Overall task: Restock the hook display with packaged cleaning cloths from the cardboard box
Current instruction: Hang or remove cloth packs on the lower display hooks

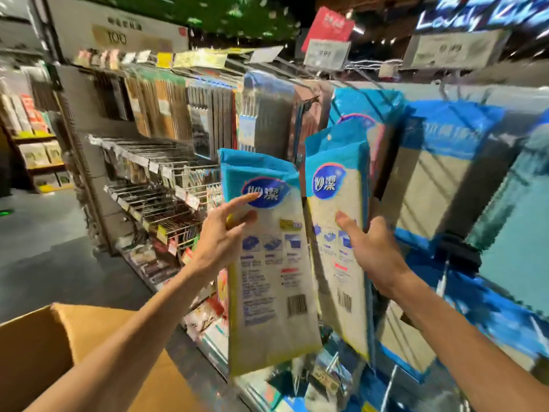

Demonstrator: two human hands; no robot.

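Under the clamped thumb of the right hand (377,251), one cloth packet (335,200) is being held before the hanging stock (367,107), left hand (225,236) pinching a second packet (267,278); hang-hole (329,138) above the thumb probably needing squaring.

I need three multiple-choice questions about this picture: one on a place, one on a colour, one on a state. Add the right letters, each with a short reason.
1. Where is the open brown cardboard box? A) lower left B) upper right C) on a hook
2. What colour is the top band of the plastic cloth packet in the left hand? A) red B) black C) blue
3. What is the right hand doing? A) hanging open B) gripping a second cloth packet C) resting in the box
Key: 1 A, the box fills the lower left corner; 2 C, the band at its top is blue; 3 B, its thumb lies on the packet's front.
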